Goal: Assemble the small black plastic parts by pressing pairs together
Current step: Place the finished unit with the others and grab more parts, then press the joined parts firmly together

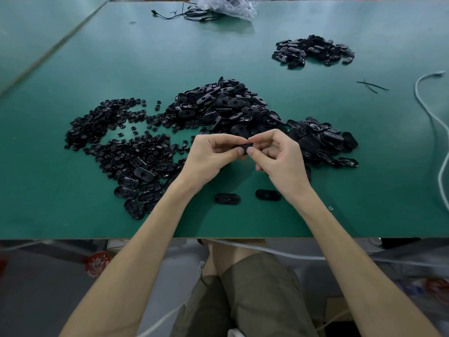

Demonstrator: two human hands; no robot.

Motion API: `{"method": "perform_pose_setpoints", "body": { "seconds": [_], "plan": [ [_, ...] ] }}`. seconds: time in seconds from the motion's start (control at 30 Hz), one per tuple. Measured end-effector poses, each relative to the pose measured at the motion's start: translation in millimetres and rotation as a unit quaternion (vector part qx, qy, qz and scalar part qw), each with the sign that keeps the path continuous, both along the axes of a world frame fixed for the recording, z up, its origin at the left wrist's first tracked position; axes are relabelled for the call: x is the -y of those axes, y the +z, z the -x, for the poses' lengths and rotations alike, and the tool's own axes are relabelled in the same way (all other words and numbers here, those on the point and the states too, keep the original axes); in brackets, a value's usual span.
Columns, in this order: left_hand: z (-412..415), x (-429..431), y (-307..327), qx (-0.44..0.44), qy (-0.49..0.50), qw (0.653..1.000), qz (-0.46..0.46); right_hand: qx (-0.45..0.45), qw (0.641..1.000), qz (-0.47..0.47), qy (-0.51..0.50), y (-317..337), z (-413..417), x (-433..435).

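While left hand (209, 157) and right hand (279, 155) both pinched black part (243, 146) between them, part looked light, stiff, slippery; best held by ends, thumbs pressing middle.

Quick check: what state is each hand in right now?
The left hand: closed, pinching the black part.
The right hand: closed, pinching the same part.

A green worktop (73, 215) carries a crumpled clear plastic bag (228, 6) at its far edge, with thin black cables (189, 15) lying just beside it. Near the right edge a white cable (416, 87) snakes along, and a few thin black strips (371, 85) lie close by. Below the near edge, a white cord (279, 252) crosses above olive shorts (255, 295).
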State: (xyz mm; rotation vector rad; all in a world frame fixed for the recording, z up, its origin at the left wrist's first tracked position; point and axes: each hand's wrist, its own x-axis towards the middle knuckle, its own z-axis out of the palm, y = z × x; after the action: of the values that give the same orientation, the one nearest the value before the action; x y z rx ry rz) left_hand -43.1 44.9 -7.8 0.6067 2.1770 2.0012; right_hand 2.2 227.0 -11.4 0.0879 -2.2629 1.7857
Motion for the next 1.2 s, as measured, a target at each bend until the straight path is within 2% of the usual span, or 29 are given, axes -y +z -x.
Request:
{"method": "perform_pose_setpoints", "body": {
  "seconds": [0.4, 0.5, 0.57, 0.63, 0.7, 0.8, 0.97, 1.03, 1.1, 1.2],
  "plan": [
    [1, -2, 1, -0.004, 0.001, 1.000, 0.016, -0.007, 1.000, 0.019, -0.003, 1, 2, 1],
    [0, -3, 5, -0.033, 0.060, 0.998, 0.013, 0.001, 1.000, 0.011, 0.000, 1, 3, 2],
    [1, -5, 13, -0.065, 0.103, 0.992, 0.026, 0.017, 1.000, -0.022, 0.009, -1, 4, 3],
    [5, -12, 27, -0.088, 0.105, 0.990, 0.041, 0.024, 0.996, -0.086, 0.026, -3, 5, 4],
    [10, -24, 44, -0.092, 0.077, 0.991, 0.055, 0.027, 0.989, -0.137, 0.048, -5, 6, 6],
    [18, -54, 63, -0.076, 0.031, 0.993, 0.082, 0.031, 0.985, -0.151, 0.080, -4, 5, 7],
    [22, -101, 63, -0.070, -0.007, 0.985, 0.160, 0.071, 0.961, -0.264, 0.044, -6, 9, 7],
    [20, -110, 58, -0.058, -0.023, 0.982, 0.178, 0.086, 0.957, -0.276, 0.036, -9, 12, 8],
    [18, -111, 52, -0.057, -0.024, 0.982, 0.181, 0.086, 0.964, -0.247, 0.040, -11, 12, 8],
    [14, -99, 48, -0.083, 0.003, 0.983, 0.164, 0.052, 0.970, -0.232, 0.046, -12, 8, 7]
  ]
}}
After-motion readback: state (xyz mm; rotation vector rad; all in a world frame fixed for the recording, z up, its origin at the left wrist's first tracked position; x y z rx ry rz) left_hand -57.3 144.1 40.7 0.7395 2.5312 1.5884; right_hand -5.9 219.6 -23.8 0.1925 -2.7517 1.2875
